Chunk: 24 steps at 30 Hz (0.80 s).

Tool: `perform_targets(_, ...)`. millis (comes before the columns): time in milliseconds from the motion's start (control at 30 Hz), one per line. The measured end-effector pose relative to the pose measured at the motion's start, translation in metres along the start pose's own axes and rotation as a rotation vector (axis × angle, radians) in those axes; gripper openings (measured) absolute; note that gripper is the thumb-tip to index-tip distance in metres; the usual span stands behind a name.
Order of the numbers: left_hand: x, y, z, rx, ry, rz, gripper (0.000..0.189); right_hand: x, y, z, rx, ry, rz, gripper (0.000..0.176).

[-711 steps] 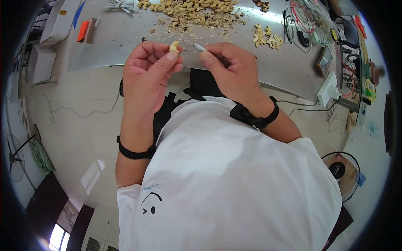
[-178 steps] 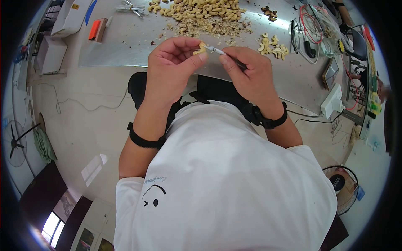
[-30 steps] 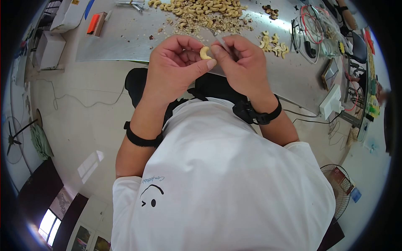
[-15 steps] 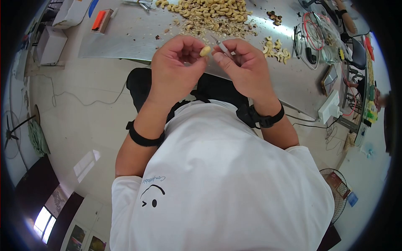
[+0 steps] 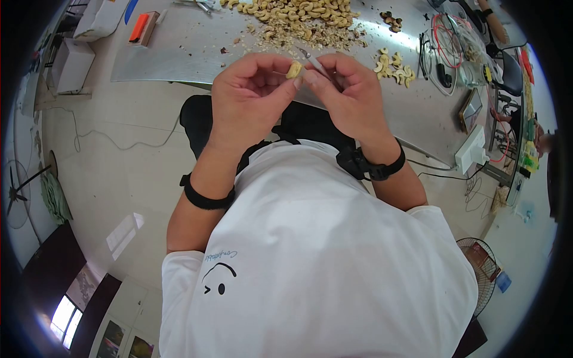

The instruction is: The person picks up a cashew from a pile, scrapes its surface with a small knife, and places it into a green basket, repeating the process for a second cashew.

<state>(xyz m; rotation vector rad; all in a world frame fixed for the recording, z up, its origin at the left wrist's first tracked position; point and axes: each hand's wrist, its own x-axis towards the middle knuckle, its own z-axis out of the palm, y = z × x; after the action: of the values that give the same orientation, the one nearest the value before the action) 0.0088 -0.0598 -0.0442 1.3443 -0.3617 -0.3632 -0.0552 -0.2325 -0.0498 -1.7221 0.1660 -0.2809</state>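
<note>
Between the thumb and fingers of my left hand (image 5: pixel 250 98) is a pale yellow cashew nut (image 5: pixel 293 70), held over the near edge of the metal table (image 5: pixel 173 56). My right hand (image 5: pixel 352 92) grips a slim pointed metal tool (image 5: pixel 316 64), its tip angled up and to the left. The fingertips of both hands are close together beside the nut. Beyond them lies a large pile of cashews (image 5: pixel 298 12), with crumbs and skin bits (image 5: pixel 286 37) in front. A smaller group of cashews (image 5: pixel 394 70) lies to the right of my right hand.
An orange and tan box (image 5: pixel 141 30) sits at the table's left. Dark nut pieces (image 5: pixel 391 22) lie at the back. On the right are tangled cables (image 5: pixel 444 51), a framed device (image 5: pixel 470 110) and a white power strip (image 5: pixel 471 150). Another person's arm (image 5: pixel 494 27) shows at the upper right.
The cashew has turned slightly in my left fingers. My right thumb and the tool have moved slightly left, nearer the nut.
</note>
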Motion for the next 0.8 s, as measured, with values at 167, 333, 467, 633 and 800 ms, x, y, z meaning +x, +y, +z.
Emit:
perform_targets(167, 0.001, -0.003, -0.003, 0.103, 0.032, 0.02, 0.035, -0.011, -0.011, -0.008, -0.148, -0.055, -0.013, 0.013)
perform_targets(333, 0.004, -0.003, -0.001, 0.045, 0.006, 0.02, 0.035, -0.014, -0.019, -0.014, -0.323, -0.075, -0.132, 0.013)
perform_targets(467, 0.002, -0.003, -0.001, 0.049, -0.031, 0.0, 0.037, -0.014, -0.022, -0.015, -0.399, -0.069, -0.174, 0.013)
perform_targets(633, 0.0, -0.002, -0.003, 0.054, -0.052, 0.002, 0.04, -0.014, -0.025, -0.015, -0.454, -0.075, -0.186, 0.015)
perform_targets(800, -0.001, 0.003, -0.004, 0.052, -0.042, -0.022, 0.043, -0.014, -0.021, -0.014, -0.469, 0.008, -0.178, 0.014)
